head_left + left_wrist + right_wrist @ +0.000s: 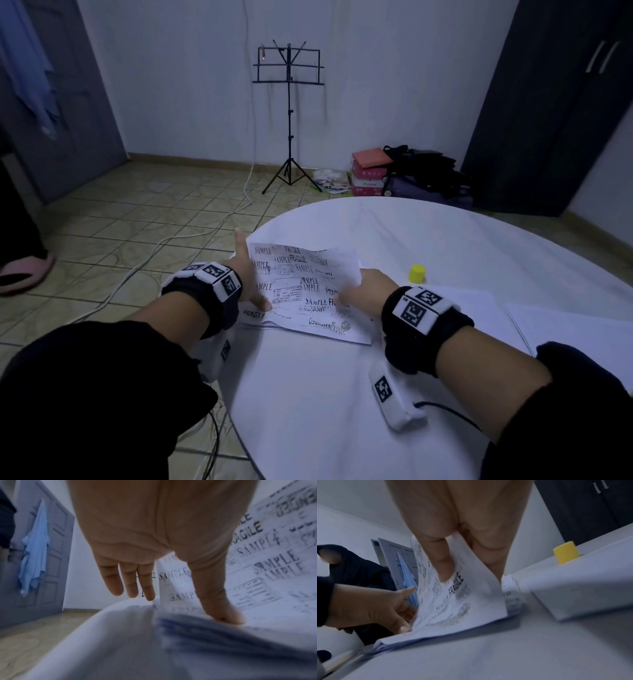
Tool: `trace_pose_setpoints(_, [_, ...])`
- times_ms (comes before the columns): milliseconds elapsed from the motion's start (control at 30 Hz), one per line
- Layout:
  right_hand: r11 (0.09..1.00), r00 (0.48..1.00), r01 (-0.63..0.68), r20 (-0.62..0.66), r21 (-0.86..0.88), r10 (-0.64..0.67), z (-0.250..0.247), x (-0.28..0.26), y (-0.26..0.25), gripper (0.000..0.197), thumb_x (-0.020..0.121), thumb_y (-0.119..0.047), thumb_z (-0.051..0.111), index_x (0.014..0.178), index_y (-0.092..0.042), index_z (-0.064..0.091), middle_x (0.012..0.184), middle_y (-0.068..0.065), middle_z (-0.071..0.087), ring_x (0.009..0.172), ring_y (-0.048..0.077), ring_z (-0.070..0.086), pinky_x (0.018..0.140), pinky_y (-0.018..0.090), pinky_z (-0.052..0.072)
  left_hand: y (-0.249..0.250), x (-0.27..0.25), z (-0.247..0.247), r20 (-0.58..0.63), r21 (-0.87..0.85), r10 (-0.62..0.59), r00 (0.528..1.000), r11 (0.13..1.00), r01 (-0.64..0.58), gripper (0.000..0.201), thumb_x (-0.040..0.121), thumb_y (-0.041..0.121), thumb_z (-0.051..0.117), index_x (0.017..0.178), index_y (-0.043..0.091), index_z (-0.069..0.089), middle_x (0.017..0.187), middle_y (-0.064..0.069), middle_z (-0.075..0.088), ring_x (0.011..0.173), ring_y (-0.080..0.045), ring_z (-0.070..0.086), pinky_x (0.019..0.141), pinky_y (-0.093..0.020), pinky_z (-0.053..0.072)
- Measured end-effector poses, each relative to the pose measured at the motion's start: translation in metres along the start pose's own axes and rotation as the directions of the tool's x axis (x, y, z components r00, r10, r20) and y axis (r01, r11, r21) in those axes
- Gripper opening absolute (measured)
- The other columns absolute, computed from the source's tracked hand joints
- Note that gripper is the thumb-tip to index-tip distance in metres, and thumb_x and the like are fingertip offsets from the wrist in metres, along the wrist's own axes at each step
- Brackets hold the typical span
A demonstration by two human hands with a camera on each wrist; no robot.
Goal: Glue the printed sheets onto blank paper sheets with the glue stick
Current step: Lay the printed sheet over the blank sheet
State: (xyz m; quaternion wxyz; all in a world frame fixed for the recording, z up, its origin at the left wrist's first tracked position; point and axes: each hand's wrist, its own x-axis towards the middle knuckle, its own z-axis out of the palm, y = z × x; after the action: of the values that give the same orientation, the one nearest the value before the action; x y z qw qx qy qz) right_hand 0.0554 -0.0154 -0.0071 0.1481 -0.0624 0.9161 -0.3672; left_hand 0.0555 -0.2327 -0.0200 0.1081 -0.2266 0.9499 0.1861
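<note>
A stack of printed sheets (253, 314) lies at the left side of the round white table (342, 394). Its top printed sheet (301, 284) (274, 561) (462, 601), stamped SAMPLE and FRAGILE, curls up off the stack. My left hand (252, 270) is at the sheet's left edge, its thumb (219, 601) pressing down where the sheet bends and its fingers straight. My right hand (359, 287) pinches the right edge, thumb (441, 566) in front and fingers behind. The glue stick with a yellow cap (418, 273) (565, 553) stands just beyond my right hand. Blank paper (479, 308) (590, 588) lies to the right.
More white sheets (565, 329) lie at the table's right edge. On the floor beyond are a music stand (289, 120), boxes and bags (404, 171) and cables (144, 260). A person's pink slipper (24, 274) is at the far left.
</note>
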Motion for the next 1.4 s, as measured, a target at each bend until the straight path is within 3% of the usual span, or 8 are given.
trace_pose_setpoints(300, [0.995, 0.991, -0.097, -0.096, -0.037, 0.093, 0.004, -0.005, -0.008, 0.039, 0.084, -0.029, 0.069, 0.111, -0.003, 0.058, 0.104, 0.009, 0.061, 0.097, 0.024, 0.059, 0.078, 0.028, 0.046, -0.022, -0.018, -0.013, -0.17, -0.257, -0.058, 0.984, 0.966, 0.012, 0.1, 0.069, 0.018, 0.084, 0.145, 0.01, 0.019, 0.117, -0.015, 0.061, 0.109, -0.034, 0.057, 0.082, -0.038, 0.046])
trace_pose_setpoints(433, [0.983, 0.979, -0.174, -0.117, -0.053, 0.167, 0.002, 0.002, -0.006, 0.066, 0.081, -0.031, 0.073, 0.134, 0.0, 0.047, 0.129, 0.011, 0.058, 0.119, 0.026, 0.055, 0.1, 0.031, 0.044, -0.02, -0.024, -0.015, -0.187, -0.227, -0.045, 0.981, 0.974, 0.001, 0.081, 0.071, 0.02, 0.083, 0.136, 0.007, 0.039, 0.122, -0.014, 0.06, 0.112, -0.032, 0.056, 0.088, -0.038, 0.045])
trace_pose_setpoints(633, [0.975, 0.964, -0.223, -0.149, -0.006, 0.219, -0.007, 0.003, 0.001, 0.046, 0.075, -0.037, 0.077, 0.1, -0.004, 0.058, 0.084, 0.005, 0.06, 0.089, 0.025, 0.058, 0.079, 0.026, 0.044, -0.018, -0.022, -0.013, -0.096, -0.213, 0.032, 0.995, 0.976, -0.052, 0.03, 0.077, 0.019, 0.079, 0.101, 0.006, 0.069, 0.096, -0.01, 0.072, 0.085, -0.022, 0.065, 0.074, -0.027, 0.05])
trace_pose_setpoints(767, [0.982, 0.977, -0.187, -0.104, 0.0, 0.186, -0.011, -0.003, 0.009, 0.048, 0.083, -0.033, 0.068, 0.121, -0.005, 0.058, 0.12, 0.012, 0.061, 0.112, 0.03, 0.058, 0.092, 0.033, 0.048, -0.01, -0.032, -0.014, -0.077, -0.28, 0.077, 0.994, 0.955, -0.096, 0.014, 0.086, 0.021, 0.069, 0.082, 0.01, 0.062, 0.088, -0.007, 0.07, 0.083, -0.022, 0.068, 0.061, -0.027, 0.05])
trace_pose_setpoints(933, [0.983, 0.982, -0.179, -0.047, 0.035, 0.18, -0.03, -0.028, 0.027, 0.04, 0.087, -0.015, 0.06, 0.124, -0.004, 0.056, 0.126, 0.015, 0.058, 0.115, 0.03, 0.058, 0.095, 0.04, 0.05, 0.001, -0.054, -0.017, -0.032, -0.362, 0.171, 0.985, 0.916, -0.171, 0.02, 0.084, 0.026, 0.071, 0.073, 0.015, 0.059, 0.074, 0.001, 0.068, 0.066, -0.01, 0.063, 0.055, -0.022, 0.045])
trace_pose_setpoints(1100, [0.984, 0.981, -0.173, -0.081, 0.048, 0.177, -0.059, -0.072, 0.06, 0.039, 0.077, -0.021, 0.076, 0.11, -0.004, 0.063, 0.101, 0.011, 0.068, 0.084, 0.026, 0.066, 0.074, 0.034, 0.056, 0.018, -0.094, -0.011, -0.019, -0.344, 0.247, 0.969, 0.908, -0.238, 0.027, 0.077, 0.02, 0.079, 0.088, 0.014, 0.055, 0.074, 0.003, 0.063, 0.059, -0.008, 0.058, 0.05, -0.016, 0.045])
trace_pose_setpoints(1233, [0.968, 0.974, -0.222, -0.08, -0.115, 0.214, -0.08, -0.12, 0.09, 0.042, 0.075, -0.026, 0.079, 0.106, -0.003, 0.062, 0.089, 0.009, 0.065, 0.057, 0.015, 0.049, 0.045, 0.022, 0.033, 0.032, -0.129, 0.017, 0.047, -0.306, 0.36, 0.932, 0.893, -0.33, 0.083, 0.068, 0.017, 0.085, 0.132, 0.021, 0.033, 0.092, -0.001, 0.063, 0.067, -0.014, 0.06, 0.06, -0.023, 0.048])
trace_pose_setpoints(1400, [0.918, 0.956, -0.293, -0.055, -0.266, 0.289, -0.095, -0.164, 0.13, 0.035, 0.075, -0.023, 0.079, 0.067, -0.01, 0.048, 0.065, 0.003, 0.054, 0.059, 0.018, 0.052, 0.046, 0.023, 0.031, 0.057, -0.175, 0.054, 0.209, -0.187, 0.5, 0.84, 0.864, -0.467, 0.065, 0.07, 0.015, 0.083, 0.113, 0.031, 0.037, 0.107, -0.001, 0.058, 0.061, -0.016, 0.056, 0.064, -0.027, 0.05])
